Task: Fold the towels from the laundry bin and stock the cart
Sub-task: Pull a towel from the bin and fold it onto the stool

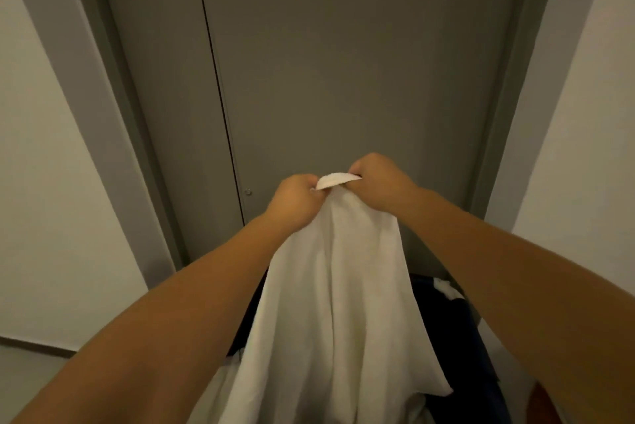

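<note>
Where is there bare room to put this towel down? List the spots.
Only one bare patch shows: the floor at lower left, bordered by the white wall and the left forearm. Straight below, the hanging towel, pinched by left hand and right hand, covers the dark bin, already holding laundry.

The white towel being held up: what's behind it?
Behind the towel is a grey door; lower down, a dark blue bin showing a scrap of white cloth. The towel hides most of the bin's inside.
</note>
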